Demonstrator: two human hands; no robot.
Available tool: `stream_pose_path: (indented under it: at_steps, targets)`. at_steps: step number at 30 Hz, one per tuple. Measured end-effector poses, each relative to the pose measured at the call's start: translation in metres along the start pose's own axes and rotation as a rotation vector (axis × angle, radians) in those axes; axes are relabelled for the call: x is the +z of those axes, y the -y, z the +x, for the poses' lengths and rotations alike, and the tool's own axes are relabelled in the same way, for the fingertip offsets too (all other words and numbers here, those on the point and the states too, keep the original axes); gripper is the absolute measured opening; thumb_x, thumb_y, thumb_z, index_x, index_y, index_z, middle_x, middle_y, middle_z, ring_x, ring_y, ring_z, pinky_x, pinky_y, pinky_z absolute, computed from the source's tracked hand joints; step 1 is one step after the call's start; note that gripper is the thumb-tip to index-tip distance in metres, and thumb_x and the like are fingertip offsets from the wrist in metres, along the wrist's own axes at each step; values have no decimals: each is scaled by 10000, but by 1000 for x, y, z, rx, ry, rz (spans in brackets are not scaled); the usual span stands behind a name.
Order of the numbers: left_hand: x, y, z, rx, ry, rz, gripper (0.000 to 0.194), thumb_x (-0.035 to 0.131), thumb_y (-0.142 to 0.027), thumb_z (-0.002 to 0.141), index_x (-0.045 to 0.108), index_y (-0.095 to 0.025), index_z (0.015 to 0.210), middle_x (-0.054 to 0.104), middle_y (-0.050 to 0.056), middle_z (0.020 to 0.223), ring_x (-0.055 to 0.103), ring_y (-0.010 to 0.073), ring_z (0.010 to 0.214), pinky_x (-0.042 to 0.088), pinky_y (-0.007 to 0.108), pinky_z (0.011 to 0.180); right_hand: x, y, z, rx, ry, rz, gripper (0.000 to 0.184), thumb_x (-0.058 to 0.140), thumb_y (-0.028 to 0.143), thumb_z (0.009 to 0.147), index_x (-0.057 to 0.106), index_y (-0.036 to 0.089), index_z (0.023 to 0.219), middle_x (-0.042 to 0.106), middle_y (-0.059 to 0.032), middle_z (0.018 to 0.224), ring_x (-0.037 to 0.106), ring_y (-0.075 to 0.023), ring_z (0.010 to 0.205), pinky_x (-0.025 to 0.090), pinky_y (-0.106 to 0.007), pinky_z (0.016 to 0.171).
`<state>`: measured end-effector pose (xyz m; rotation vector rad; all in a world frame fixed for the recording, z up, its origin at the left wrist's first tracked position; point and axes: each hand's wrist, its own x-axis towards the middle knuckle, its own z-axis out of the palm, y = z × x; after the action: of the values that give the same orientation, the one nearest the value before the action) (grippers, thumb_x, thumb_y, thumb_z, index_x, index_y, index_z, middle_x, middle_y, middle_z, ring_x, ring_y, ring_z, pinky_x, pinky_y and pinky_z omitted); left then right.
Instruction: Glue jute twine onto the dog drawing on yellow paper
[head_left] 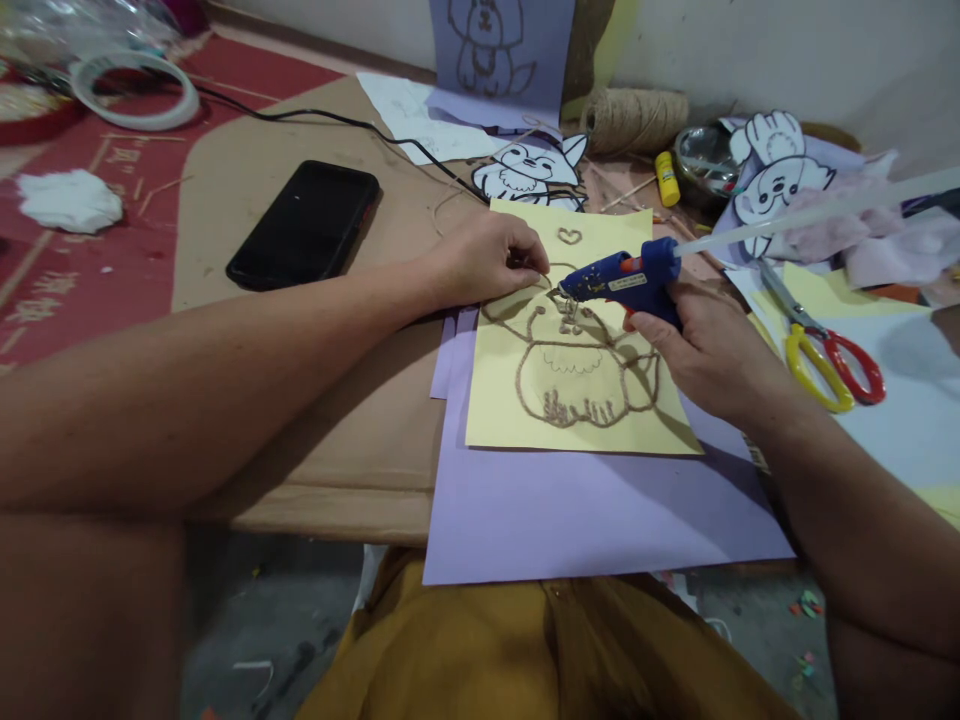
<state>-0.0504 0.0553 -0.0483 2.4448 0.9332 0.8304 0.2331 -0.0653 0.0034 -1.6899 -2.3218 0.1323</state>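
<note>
My right hand (701, 335) is wrapped round a blue hot glue gun (637, 280), with a long clear glue stick (810, 215) jutting from its back. The gun's nozzle points down-left at a yellow sheet (495, 420), near the head of an animal outlined in brown twine (519, 390). Close to the nozzle, my left hand (499, 258) rests at the sheet's upper left, its fingertips pinched on a piece of twine. A small twine heart (569, 236) sits near the top of the sheet. Beneath lies a larger purple sheet (600, 520).
Left of my forearm lies a black phone (304, 225); a roll of tape (135, 90) and a white wad (70, 200) are farther left. Scissors (825, 345) lie at right. Behind are a twine spool (637, 120), a yellow glue stick tube (666, 180), paper cutouts (529, 170) and a black cord (330, 118).
</note>
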Motion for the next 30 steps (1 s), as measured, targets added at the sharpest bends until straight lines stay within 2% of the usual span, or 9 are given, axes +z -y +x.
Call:
stream_pose_path:
  at_steps: [11,18,24,30]
  targets:
    - [0,-2,1,-16,13,4,197,769,-228,880,902,-203,1023,856,45,972,775,180,882,569,282,849,1,9,1,-73,-44,15,426,565,405,1026,703,201,1374,795,-174,1317,731,-435,1262,562,-688,1130]
    - [0,-1,1,-9,10,-8,193,763,-228,869,901,-216,1003,852,36,955,770,170,883,557,266,835,2,10,1,-65,-43,42,422,559,416,1020,699,203,1357,784,-186,1298,720,-467,1262,529,-737,1143]
    - [-2,-4,1,-42,25,11,196,775,-223,869,906,-216,1014,852,43,961,769,178,890,549,272,843,4,9,1,-69,-53,47,366,569,450,1025,712,218,1268,801,-163,1198,734,-450,1199,571,-706,1090]
    - [-2,-3,1,-26,20,14,183,789,-270,872,903,-223,1006,852,42,943,768,185,868,562,277,821,2,13,0,-38,-44,69,443,556,427,1010,694,178,1350,782,-205,1303,711,-480,1282,526,-744,1141]
